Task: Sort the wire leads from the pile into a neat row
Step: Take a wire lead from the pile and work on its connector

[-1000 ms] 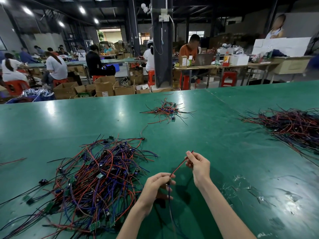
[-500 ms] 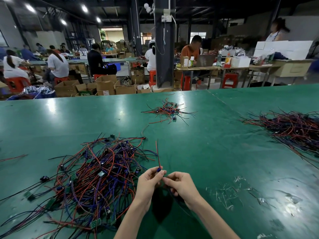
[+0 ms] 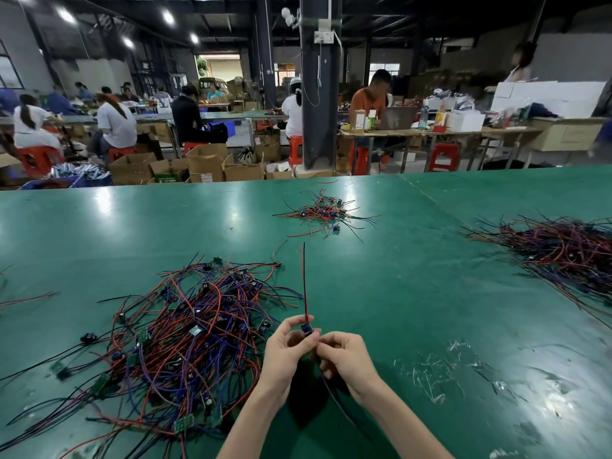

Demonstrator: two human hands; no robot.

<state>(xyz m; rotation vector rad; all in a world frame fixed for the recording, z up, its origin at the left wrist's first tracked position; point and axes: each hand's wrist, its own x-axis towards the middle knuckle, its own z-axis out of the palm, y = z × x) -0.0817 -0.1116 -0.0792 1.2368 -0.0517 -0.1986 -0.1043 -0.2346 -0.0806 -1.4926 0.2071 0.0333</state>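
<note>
On the green workbench [image 3: 414,276], beside the tangled pile [image 3: 185,332], the left hand [image 3: 284,351] and right hand [image 3: 346,357] both pinch one wire lead [image 3: 304,283] at its blue connector [image 3: 306,329]; light and floppy, it seems best held there.

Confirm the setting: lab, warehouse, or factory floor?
Most likely a factory assembly floor, probably electronics: a tangled pile of wire leads on a long green worktable, seated workers at benches behind, and open cardboard boxes on the floor.

Dim hall, ceiling spotlights [image 3: 66,15] glaring on green table [image 3: 414,293], wide-angle edge bending, blurred background
</note>
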